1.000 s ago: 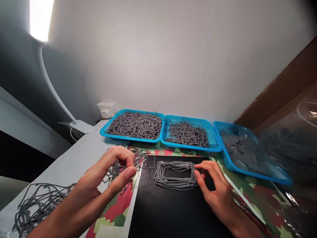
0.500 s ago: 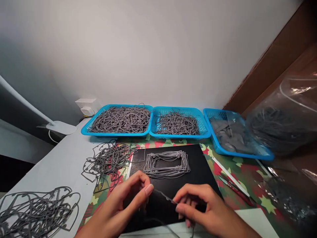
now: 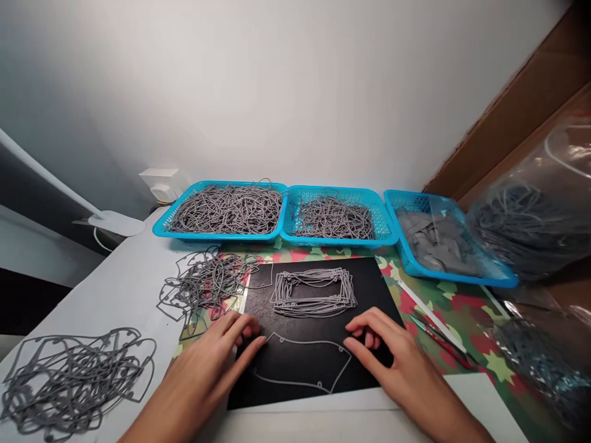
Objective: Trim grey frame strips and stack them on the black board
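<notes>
One thin grey gasket (image 3: 305, 342), a four-sided loop with small tabs, lies on the black board (image 3: 295, 363) between my two hands. My left hand (image 3: 217, 351) is at the loop's left end, its thumb tip beside the upper left corner; whether it touches, I cannot tell. Close to the upper right corner is my right hand (image 3: 388, 351), thumb and forefinger apart. Neither hand grips anything that shows. Behind the single loop, a stack of similar gaskets (image 3: 318, 308) forms a rough rectangle on the board.
Loose gaskets lie in a tangled pile (image 3: 207, 283) left of the board and another pile (image 3: 74, 381) at front left. Blue baskets (image 3: 221, 236) line the wall. Red-handled tweezers (image 3: 443, 344) and a white strip (image 3: 431, 317) lie right, near a clear plastic bag (image 3: 530, 209).
The gasket held up between both hands is now down on the black board. My fingers have come apart, and both hands have moved outward. The whole view has shifted slightly.
</notes>
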A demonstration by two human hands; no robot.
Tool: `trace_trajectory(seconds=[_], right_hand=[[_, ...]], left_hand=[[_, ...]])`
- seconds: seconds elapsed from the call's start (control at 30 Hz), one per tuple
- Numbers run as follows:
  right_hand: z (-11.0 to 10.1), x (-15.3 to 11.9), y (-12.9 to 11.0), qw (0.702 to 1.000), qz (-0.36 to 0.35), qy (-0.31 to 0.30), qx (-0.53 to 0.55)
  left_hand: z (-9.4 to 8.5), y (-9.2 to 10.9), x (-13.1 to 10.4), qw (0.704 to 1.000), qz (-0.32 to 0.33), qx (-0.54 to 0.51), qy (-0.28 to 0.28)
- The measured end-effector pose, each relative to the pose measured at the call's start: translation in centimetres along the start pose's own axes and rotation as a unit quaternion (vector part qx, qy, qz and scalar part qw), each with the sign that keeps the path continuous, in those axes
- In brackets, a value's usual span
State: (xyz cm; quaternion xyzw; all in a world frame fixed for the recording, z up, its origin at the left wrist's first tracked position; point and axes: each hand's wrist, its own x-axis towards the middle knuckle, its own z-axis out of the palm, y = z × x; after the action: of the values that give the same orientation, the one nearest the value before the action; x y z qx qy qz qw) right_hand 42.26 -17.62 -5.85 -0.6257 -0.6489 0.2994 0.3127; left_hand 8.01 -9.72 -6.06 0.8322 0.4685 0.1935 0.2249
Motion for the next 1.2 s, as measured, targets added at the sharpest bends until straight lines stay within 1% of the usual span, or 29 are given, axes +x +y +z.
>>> trace_trajectory(seconds=[0.1,0.17,0.23,0.33,0.43,0.5,0.57,0.67,0.73,0.83,0.93,1.03,1.1,1.2], right_hand=[[0.8,-1.3,0.1,0.997,-0.019,-0.009,-0.069],[1.2,-1.7,-0.2,0.995,-0.031,-0.02,-0.092],[1.3,-1.8,-0.8,0.993,-0.042,-0.03,-0.103],[0.8,-1.5,-1.4,0.994,-0.045,-0.04,-0.089],[-0.2,-0.9,-1.4,0.998,-0.017,-0.05,-0.044],[-0.9,-0.3,-1.2,0.998,-0.014,-0.056,-0.029],[-1.4,0.5,-1.1,0.997,-0.03,-0.057,-0.035],[-2.0,1.8,-1.2,0.997,-0.047,-0.048,-0.043],[-2.4,2.7,-1.5,0.997,-0.052,-0.038,-0.03],[-2.9,4.2,-1.8,0.998,-0.053,-0.024,0.005],[-3.2,6.2,-1.5,0.998,-0.048,-0.016,0.032],[-2.9,8.6,-0.5,0.998,-0.054,-0.003,0.035],[-2.4,9.8,0.3,0.998,-0.061,0.019,0.024],[-1.7,10.2,1.3,0.996,-0.066,0.06,0.0]], left_hand=[[0.5,0.0,1.4,0.998,0.027,-0.024,-0.044],[0.8,0.2,2.0,0.996,0.049,-0.036,-0.072],[0.9,0.3,2.2,0.994,0.057,-0.044,-0.083],[0.7,0.3,1.8,0.994,0.036,-0.059,-0.083],[0.6,0.3,1.4,0.992,-0.007,-0.084,-0.092],[0.5,0.3,1.4,0.991,-0.009,-0.1,-0.087],[0.4,0.5,1.6,0.991,0.02,-0.112,-0.073],[-0.1,0.8,2.4,0.987,0.047,-0.136,-0.077],[-0.6,1.2,3.2,0.984,0.033,-0.158,-0.074],[-1.4,1.7,4.9,0.981,0.0,-0.187,-0.052],[-1.9,1.7,6.9,0.981,0.0,-0.189,-0.036],[-1.6,1.2,8.8,0.984,0.017,-0.175,-0.016],[-1.1,1.0,9.6,0.986,0.024,-0.164,-0.006],[-0.4,0.6,10.0,0.989,0.028,-0.145,0.016]])
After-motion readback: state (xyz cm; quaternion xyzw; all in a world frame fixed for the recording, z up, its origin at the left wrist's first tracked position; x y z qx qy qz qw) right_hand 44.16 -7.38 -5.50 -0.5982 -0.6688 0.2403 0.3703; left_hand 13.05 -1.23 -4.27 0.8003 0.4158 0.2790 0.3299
